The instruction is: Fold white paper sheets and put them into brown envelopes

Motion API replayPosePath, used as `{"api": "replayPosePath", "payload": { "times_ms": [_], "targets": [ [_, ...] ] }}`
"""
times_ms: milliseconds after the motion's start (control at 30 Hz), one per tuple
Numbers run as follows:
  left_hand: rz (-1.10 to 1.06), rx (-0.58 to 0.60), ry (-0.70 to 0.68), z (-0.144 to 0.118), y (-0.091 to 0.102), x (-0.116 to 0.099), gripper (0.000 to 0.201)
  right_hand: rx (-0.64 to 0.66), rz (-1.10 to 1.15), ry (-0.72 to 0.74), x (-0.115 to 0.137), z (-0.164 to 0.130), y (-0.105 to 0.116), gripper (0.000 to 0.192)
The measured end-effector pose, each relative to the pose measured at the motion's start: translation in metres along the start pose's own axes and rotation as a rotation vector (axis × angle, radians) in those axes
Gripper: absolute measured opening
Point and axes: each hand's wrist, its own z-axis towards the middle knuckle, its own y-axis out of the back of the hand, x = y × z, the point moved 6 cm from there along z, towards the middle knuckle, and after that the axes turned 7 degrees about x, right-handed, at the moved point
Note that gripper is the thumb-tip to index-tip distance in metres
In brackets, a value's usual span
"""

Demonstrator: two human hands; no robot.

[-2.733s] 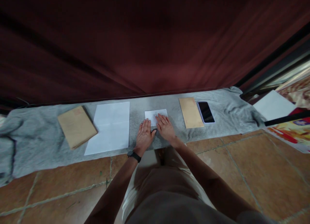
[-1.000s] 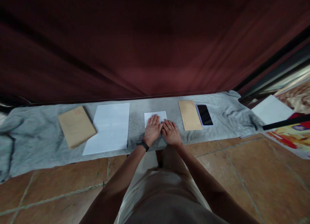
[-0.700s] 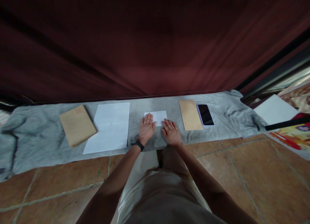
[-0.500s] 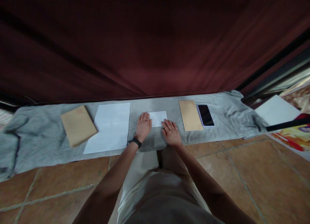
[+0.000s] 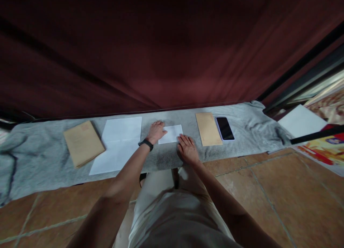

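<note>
1. We cannot see the left edge of the folded white paper (image 5: 172,134) — the left hand (image 5: 156,131) covers it.
2. The grey cloth (image 5: 40,158) runs off the picture's left edge.
3. The red marking on the brown envelope (image 5: 82,143) is too small to read.
4. The white sheet (image 5: 301,121) at far right is partly hidden — a dark bar (image 5: 317,134) crosses it.

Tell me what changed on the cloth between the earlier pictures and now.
The left hand slid from the top of the folded paper to its left edge, uncovering it. The right hand drew back to the paper's near right corner. Both lie flat, gripping nothing. The envelopes, the sheet and the phone stayed put.
</note>
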Motion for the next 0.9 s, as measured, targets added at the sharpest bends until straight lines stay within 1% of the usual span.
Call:
{"api": "replayPosePath", "payload": {
  "times_ms": [200, 333, 400, 500, 567, 600, 633, 667, 700, 733, 800, 900],
  "targets": [
    [-0.082, 0.033, 0.020, 0.006, 0.002, 0.007, 0.035, -0.008, 0.008, 0.009, -0.001, 0.000, -0.001, 0.046],
    [-0.169, 0.015, 0.024, 0.007, 0.005, 0.010, 0.022, -0.032, 0.041, 0.001, -0.002, 0.000, -0.001, 0.047],
    [-0.220, -0.016, 0.015, 0.005, 0.011, 0.008, 0.014, -0.064, 0.079, -0.018, -0.004, -0.002, 0.000, 0.049],
    [-0.284, -0.104, -0.011, -0.006, 0.029, 0.002, 0.008, -0.150, 0.170, -0.045, -0.011, -0.006, 0.004, 0.053],
    [-0.327, -0.234, -0.066, -0.022, 0.045, -0.005, 0.009, -0.235, 0.257, -0.074, -0.018, -0.010, 0.008, 0.056],
    [-0.349, -0.317, -0.117, -0.032, 0.052, -0.009, 0.010, -0.281, 0.304, -0.100, -0.023, -0.012, 0.009, 0.057],
    [-0.362, -0.394, -0.179, -0.044, 0.056, -0.013, 0.012, -0.323, 0.346, -0.130, -0.027, -0.014, 0.010, 0.057],
    [-0.360, -0.438, -0.244, -0.056, 0.055, -0.017, 0.015, -0.357, 0.380, -0.161, -0.032, -0.016, 0.011, 0.058],
    [-0.339, -0.441, -0.303, -0.067, 0.050, -0.022, 0.019, -0.384, 0.406, -0.187, -0.035, -0.017, 0.011, 0.058],
    [-0.300, -0.407, -0.354, -0.076, 0.039, -0.026, 0.023, -0.404, 0.424, -0.204, -0.037, -0.017, 0.011, 0.058],
    [-0.217, -0.320, -0.420, -0.093, 0.012, -0.031, 0.029, -0.420, 0.444, -0.210, -0.039, -0.018, 0.011, 0.058],
    [-0.190, -0.258, -0.444, -0.112, -0.027, -0.030, 0.037, -0.410, 0.446, -0.197, -0.039, -0.017, 0.012, 0.054]
  ]
}}
